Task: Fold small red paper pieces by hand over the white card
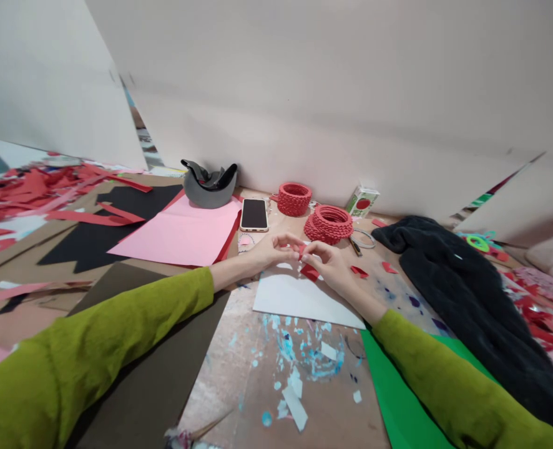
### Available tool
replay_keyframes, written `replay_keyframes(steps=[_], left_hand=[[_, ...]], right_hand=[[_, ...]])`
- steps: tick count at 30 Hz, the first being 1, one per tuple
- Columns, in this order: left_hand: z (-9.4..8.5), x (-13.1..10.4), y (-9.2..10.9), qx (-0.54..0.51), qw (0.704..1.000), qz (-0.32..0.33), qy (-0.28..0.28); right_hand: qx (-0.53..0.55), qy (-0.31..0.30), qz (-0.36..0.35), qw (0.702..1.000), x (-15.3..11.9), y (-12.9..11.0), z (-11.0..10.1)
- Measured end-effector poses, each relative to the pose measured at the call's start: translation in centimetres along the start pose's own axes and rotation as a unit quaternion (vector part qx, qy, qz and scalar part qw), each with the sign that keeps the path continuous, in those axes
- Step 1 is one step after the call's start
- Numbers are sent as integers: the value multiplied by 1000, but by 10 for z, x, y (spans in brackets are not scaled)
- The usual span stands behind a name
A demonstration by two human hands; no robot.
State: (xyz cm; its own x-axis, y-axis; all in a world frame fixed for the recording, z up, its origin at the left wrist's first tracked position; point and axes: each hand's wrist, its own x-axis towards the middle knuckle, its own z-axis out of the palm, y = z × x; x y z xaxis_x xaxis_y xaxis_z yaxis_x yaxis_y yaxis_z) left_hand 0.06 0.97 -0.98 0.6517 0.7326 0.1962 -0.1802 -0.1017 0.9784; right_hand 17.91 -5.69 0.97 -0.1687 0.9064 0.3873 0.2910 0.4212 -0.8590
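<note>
My left hand and my right hand meet over a white sheet. Between their fingertips they pinch a small red paper piece. Just under my right hand, another red paper piece lies on the sheet. Several red scraps, such as a folded one, lie to the right. Beyond my hands stand a ring-shaped stack of folded red paper and a second, looser red stack. My fingers partly hide the piece they hold.
A phone, a grey cap and pink paper are at the left. A small box stands by the white wall panel. Dark cloth and green paper lie right. Red scraps pile far left.
</note>
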Motion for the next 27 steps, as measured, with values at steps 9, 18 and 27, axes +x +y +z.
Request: replay_keyframes(steps=[9, 18, 27], left_hand=[[2, 2, -5, -25, 1000, 12, 8], [6, -2, 2, -61, 998, -2, 33], [10, -5, 6, -36, 998, 9, 45]], right_hand=[[-63, 8, -44, 997, -1, -4, 0], [-92, 70, -18, 993, -1, 1, 0], [-152, 41, -25, 987, -3, -4, 3]])
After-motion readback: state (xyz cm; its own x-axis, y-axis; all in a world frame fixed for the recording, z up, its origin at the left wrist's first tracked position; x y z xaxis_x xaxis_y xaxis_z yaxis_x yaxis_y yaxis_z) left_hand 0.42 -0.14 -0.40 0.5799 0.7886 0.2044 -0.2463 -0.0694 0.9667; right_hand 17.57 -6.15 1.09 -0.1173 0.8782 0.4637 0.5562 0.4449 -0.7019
